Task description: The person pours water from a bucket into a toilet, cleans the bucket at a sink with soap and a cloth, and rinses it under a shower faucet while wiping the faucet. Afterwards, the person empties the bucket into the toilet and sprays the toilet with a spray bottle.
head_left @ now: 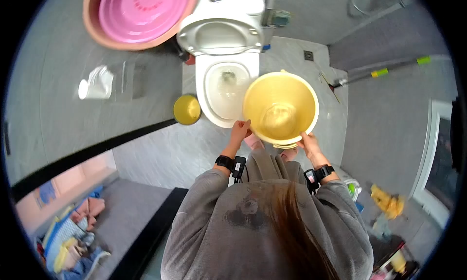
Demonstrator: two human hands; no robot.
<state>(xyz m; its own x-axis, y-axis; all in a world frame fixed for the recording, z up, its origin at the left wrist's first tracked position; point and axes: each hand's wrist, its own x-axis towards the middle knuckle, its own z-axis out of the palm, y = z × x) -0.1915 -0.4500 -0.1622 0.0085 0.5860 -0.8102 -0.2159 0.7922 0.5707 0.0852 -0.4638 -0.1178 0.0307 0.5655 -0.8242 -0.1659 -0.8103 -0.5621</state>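
While I watch remotely, the yellow bucket (280, 88) is at 12 o'clock between both grips | left hand (240, 131) clamped on its rim at 8, right hand (308, 143) at 5 | toilet (200, 78) at its 10, left hand nearer

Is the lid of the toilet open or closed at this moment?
Open: the toilet lid stands raised behind the toilet bowl, whose inside is visible from above.

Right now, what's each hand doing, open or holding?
Left hand: closed, holding the yellow bucket.
Right hand: closed, holding the same bucket.
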